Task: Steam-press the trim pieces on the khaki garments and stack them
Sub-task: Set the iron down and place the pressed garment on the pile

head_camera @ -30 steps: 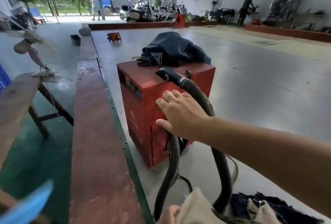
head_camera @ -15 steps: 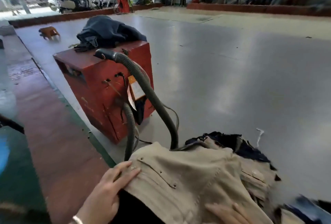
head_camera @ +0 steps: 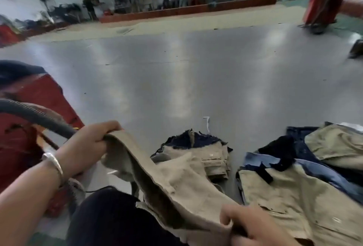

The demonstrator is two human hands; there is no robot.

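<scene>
Fingers, left hand (head_camera: 89,147): curled over the upper edge of the khaki garment (head_camera: 176,186), with the cloth pinched under the fingertips; a metal bangle (head_camera: 54,162) circled the wrist.
Fingers, right hand (head_camera: 255,226): closed on the garment's near edge at the lower right, thumb on top of the fold.
Khaki garment: stretched between the two hands, running from upper left down to lower right, slack in the middle and draped over the person's dark-clad lap (head_camera: 110,218).
Hose (head_camera: 35,117): a dark ribbed tube passed just behind the left hand, coming in from the left edge.
Red cabinet (head_camera: 29,120): stood on the left, behind the hose and left forearm, with a dark cloth (head_camera: 17,70) on its top.
Folded pile (head_camera: 204,153): khaki and navy pieces lay on the floor just beyond the held garment.
Right-hand heap (head_camera: 294,177): khaki, blue and black garments lay overlapping on the floor, beside the folded pile and apart from it.
Floor (head_camera: 176,80): grey and glossy, with a small white scrap (head_camera: 207,123) near the folded pile.
Background: blurred; two standing people (head_camera: 88,0) by a far wall and another red unit (head_camera: 322,4) at the upper right.
</scene>
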